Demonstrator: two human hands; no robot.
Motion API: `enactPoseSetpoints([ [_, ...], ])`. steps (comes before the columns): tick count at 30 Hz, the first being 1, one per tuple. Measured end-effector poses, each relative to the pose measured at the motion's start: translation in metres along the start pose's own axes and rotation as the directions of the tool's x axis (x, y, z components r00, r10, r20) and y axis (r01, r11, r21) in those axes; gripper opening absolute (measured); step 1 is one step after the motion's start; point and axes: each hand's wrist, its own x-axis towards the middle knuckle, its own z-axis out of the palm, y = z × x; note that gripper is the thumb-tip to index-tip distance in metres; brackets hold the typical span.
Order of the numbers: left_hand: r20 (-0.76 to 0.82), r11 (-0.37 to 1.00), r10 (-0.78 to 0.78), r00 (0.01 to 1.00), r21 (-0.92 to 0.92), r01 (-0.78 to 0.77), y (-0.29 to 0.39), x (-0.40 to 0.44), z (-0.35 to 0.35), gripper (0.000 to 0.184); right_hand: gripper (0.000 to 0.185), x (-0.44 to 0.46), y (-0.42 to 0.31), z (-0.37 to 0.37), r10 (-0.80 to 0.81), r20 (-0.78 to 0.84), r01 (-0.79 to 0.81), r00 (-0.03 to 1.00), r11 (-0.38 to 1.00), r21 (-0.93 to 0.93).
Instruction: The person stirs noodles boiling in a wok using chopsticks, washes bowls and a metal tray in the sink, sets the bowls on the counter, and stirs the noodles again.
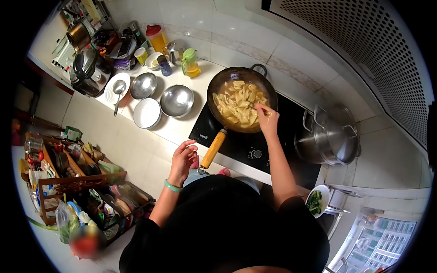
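A dark wok (pixel 213 89) with a wooden handle (pixel 213 149) sits on the black stovetop, holding pale yellow sliced food (pixel 237 101) in a little liquid. My right hand (pixel 267 119) is over the wok's right side, its fingers pinched together at the edge of the food. What lies between those fingertips, if anything, is too small to make out. Left of the handle and apart from it, my left hand (pixel 183 157) hangs in the air with loosely bent, separated fingers and nothing in them. A green bangle (pixel 173 186) circles the left wrist.
Two metal bowls (pixel 177 101), a white bowl (pixel 147 113) and a plate with a ladle (pixel 119 87) stand on the left counter. An oil bottle (pixel 190 63) is behind them. A steel pot (pixel 334 136) and a bowl of greens (pixel 317 200) are at right, under the range hood (pixel 359 41).
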Motion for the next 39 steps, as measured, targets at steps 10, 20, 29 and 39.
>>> enactPoseSetpoints([
  [10,-0.043,0.998,0.019,0.999,-0.051,-0.021,-0.011,-0.015,0.002,0.024,0.018,0.000,-0.042,-0.067,0.329,0.017,-0.325,0.944,0.922,0.209],
  [20,-0.012,0.998,0.060,0.998,0.005,-0.060,0.030,-0.006,-0.022,0.024,0.015,-0.007,0.022,-0.038,0.426,-0.283,-0.328,0.859,0.884,0.333],
  [29,0.039,0.999,0.019,0.999,0.026,-0.020,0.057,0.010,-0.041,0.024,0.017,-0.002,-0.001,0.039,0.491,-0.210,-0.300,0.845,0.762,0.574],
  [39,0.070,0.999,-0.012,0.997,0.036,0.010,0.072,0.027,-0.049,0.023,0.016,-0.033,-0.063,0.005,0.276,-0.004,-0.273,0.961,0.953,0.135],
])
